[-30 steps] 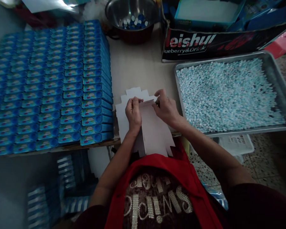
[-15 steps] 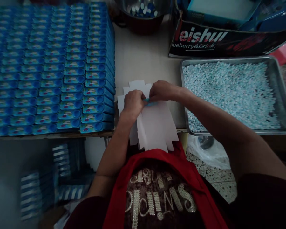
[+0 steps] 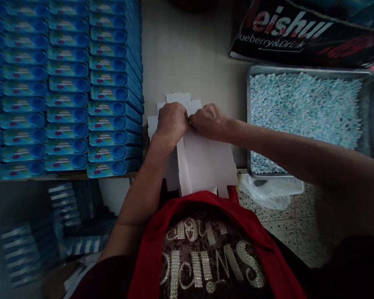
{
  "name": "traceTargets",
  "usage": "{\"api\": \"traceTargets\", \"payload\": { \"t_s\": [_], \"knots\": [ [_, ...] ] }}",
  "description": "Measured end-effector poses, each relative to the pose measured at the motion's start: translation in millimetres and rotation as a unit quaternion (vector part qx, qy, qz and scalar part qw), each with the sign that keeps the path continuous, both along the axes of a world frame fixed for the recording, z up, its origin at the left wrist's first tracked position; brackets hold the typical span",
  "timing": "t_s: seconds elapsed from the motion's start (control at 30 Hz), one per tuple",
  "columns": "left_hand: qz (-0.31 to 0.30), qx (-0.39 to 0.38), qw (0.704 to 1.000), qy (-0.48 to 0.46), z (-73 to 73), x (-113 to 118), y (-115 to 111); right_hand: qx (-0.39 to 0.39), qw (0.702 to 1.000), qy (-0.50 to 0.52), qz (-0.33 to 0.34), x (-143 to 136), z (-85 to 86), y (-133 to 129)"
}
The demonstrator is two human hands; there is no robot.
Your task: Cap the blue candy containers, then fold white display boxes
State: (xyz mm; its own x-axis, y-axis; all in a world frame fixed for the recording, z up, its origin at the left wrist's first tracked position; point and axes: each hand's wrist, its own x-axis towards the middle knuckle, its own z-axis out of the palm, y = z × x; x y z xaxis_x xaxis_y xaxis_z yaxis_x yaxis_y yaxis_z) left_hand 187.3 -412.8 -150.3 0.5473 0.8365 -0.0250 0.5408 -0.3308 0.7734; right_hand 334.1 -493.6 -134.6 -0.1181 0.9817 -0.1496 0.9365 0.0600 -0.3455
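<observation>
Card [image 3: 207, 164] lies mid-frame, its long axis running down-frame from my left hand [image 3: 172, 120] and right hand [image 3: 210, 121], both equally near, fingers closed, pinching its upper part.

Rows of small blue printed boxes [image 3: 67, 99] fill the upper left of the frame. At upper right stands a black printed carton [image 3: 286, 35]; below it, a metal tray [image 3: 368, 124] holds pale blue-and-white pellets [image 3: 305, 108]. Clear plastic [image 3: 266, 197] lies right of centre, above speckled floor tiles [image 3: 280, 226]. Blue-and-white stacks [image 3: 20, 257] blur at lower left.
</observation>
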Motion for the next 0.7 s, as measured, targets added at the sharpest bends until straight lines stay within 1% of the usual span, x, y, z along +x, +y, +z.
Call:
{"api": "traceTargets", "payload": {
  "t_s": [0.07, 0.13, 0.17, 0.23, 0.3, 0.37, 0.4, 0.43, 0.47, 0.53, 0.57, 0.6, 0.63, 0.67, 0.7],
  "knots": [
    [-0.020, -0.025, 0.999, 0.012, 10.1, -8.2, -0.9, -0.007, 0.999, -0.038, 0.027, 1.1, -4.0, -0.2],
    [-0.043, -0.051, 0.998, 0.016, 28.1, -21.8, -7.2, -0.013, 0.995, -0.079, 0.057, 1.9, -1.5, 0.9],
    [-0.050, -0.049, 0.998, 0.005, 39.3, -31.0, -13.4, -0.015, 0.992, -0.102, 0.070, 2.1, 2.5, 1.9],
    [-0.064, 0.002, 0.997, -0.032, 63.2, -53.8, -32.4, -0.016, 0.985, -0.144, 0.093, 1.4, 14.6, 4.6],
    [-0.075, 0.099, 0.991, -0.053, 83.8, -80.4, -59.4, -0.020, 0.979, -0.177, 0.103, -1.2, 29.1, 7.0],
    [-0.080, 0.178, 0.980, -0.043, 95.9, -107.4, -92.0, -0.038, 0.973, -0.207, 0.096, -5.0, 41.9, 7.5],
    [-0.076, 0.208, 0.975, -0.033, 97.6, -120.0, -109.4, -0.050, 0.970, -0.221, 0.087, -6.3, 47.0, 6.3],
    [-0.061, 0.238, 0.969, -0.026, 96.5, -131.7, -126.9, -0.062, 0.967, -0.236, 0.070, -6.5, 51.5, 3.6],
    [-0.033, 0.268, 0.963, -0.023, 92.6, -142.7, -144.0, -0.077, 0.964, -0.251, 0.045, -4.9, 56.0, -0.8],
    [0.047, 0.307, 0.950, -0.030, 78.6, -162.2, -175.7, -0.115, 0.956, -0.270, -0.008, 3.8, 67.6, -15.7],
    [0.077, 0.297, 0.951, -0.034, 69.8, -170.7, -189.5, -0.145, 0.950, -0.274, -0.028, 10.4, 75.9, -25.8],
    [0.087, 0.259, 0.961, -0.037, 61.0, -178.2, -201.5, -0.176, 0.944, -0.276, -0.040, 17.5, 86.2, -36.8],
    [0.072, 0.193, 0.978, -0.036, 52.9, -184.3, -211.6, -0.196, 0.939, -0.279, -0.045, 23.8, 98.2, -47.8],
    [0.045, 0.111, 0.992, -0.033, 46.2, -188.4, -219.4, -0.201, 0.937, -0.282, -0.046, 28.2, 110.9, -57.6],
    [0.018, 0.023, 0.999, -0.030, 41.4, -190.4, -225.0, -0.177, 0.939, -0.289, -0.052, 29.6, 123.1, -64.8]
  ]
}}
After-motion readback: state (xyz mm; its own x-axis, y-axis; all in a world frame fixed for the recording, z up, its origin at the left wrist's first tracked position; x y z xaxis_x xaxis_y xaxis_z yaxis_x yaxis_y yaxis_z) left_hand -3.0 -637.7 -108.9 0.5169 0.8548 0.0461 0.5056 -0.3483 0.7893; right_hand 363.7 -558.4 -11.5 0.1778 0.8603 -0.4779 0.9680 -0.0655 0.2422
